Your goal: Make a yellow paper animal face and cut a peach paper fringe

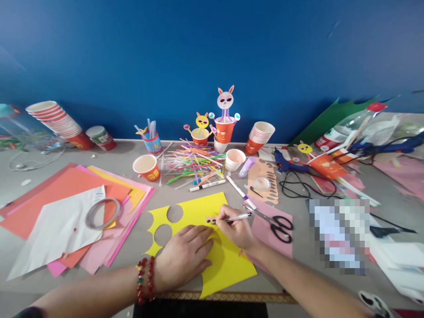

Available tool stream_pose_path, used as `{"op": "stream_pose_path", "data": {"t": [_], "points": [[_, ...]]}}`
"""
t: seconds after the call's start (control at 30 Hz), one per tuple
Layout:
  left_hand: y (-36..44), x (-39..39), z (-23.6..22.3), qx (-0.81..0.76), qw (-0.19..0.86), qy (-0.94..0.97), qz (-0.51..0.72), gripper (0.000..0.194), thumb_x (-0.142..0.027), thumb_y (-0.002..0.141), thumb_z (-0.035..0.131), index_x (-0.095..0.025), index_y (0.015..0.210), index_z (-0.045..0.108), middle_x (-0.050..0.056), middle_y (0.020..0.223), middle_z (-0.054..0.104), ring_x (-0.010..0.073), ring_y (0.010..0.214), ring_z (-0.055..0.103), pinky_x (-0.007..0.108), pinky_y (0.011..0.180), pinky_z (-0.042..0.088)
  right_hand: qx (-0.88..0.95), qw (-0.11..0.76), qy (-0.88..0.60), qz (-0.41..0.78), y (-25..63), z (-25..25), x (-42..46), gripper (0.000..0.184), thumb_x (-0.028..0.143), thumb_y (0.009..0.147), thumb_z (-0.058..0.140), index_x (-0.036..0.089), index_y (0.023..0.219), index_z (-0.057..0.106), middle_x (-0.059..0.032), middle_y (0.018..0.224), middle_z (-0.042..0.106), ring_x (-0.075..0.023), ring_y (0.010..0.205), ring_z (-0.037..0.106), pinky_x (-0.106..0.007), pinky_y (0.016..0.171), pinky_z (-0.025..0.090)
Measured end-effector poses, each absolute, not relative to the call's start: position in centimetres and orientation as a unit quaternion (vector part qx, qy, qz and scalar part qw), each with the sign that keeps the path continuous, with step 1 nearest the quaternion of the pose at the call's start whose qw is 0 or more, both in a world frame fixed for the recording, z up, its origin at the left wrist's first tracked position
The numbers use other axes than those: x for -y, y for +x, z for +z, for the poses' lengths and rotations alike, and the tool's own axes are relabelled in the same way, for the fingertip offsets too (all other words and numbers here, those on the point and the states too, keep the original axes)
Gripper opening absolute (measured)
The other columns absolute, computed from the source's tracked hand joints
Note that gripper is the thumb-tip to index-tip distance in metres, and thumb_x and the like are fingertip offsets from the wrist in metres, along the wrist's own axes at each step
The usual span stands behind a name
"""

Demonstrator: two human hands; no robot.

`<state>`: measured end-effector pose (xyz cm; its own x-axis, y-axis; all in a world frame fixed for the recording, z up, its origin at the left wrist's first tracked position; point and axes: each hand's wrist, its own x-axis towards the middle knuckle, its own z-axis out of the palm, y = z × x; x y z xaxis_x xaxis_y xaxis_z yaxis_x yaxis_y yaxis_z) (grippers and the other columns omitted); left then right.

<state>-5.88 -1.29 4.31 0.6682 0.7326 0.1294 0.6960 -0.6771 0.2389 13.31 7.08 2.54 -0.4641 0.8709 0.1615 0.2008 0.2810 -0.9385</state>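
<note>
My left hand (pixel 185 254) lies flat with its fingers stretched out on a bright yellow sheet (pixel 228 260). Round holes are cut through the sheet's left side. In my right hand (pixel 236 229) is a slim pen (pixel 239 217), its tip down beside two small pink-and-dark eye shapes (pixel 210 220). Those eyes lie just past my left fingertips; whether they sit on a separate yellow piece, I cannot tell. Black-handled scissors (pixel 280 227) rest on pink paper (pixel 265 240) right of my right hand. A purple-and-white marker (pixel 241 192) is just beyond it.
Coloured paper sheets (pixel 71 185) and a tape roll (pixel 103 213) lie left. Behind are a heap of coloured sticks (pixel 195 163), paper cups (pixel 145 168) and rabbit-faced cup figures (pixel 225 115). A blue glue gun (pixel 288 163) with a looping black cord lies right, near a plastic bottle (pixel 347 126).
</note>
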Motion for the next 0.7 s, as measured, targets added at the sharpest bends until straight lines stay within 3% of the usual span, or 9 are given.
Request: {"op": "stream_pose_path", "data": {"t": [0.7], "points": [[-5.99,1.29,4.04,-0.394,0.079,0.909,0.115,0.038,-0.035,0.093,0.055,-0.017,0.126,0.053,0.011,0.133,0.059,0.026,0.123,0.053,0.043,0.102,0.045,0.726,0.343,-0.377,0.461,13.45,2.28,-7.1,0.018,0.012,0.079,0.052,0.022,0.065,0.045,0.007,0.055,0.044,-0.0099,0.049,0.04,-0.022,0.047,0.03]]}}
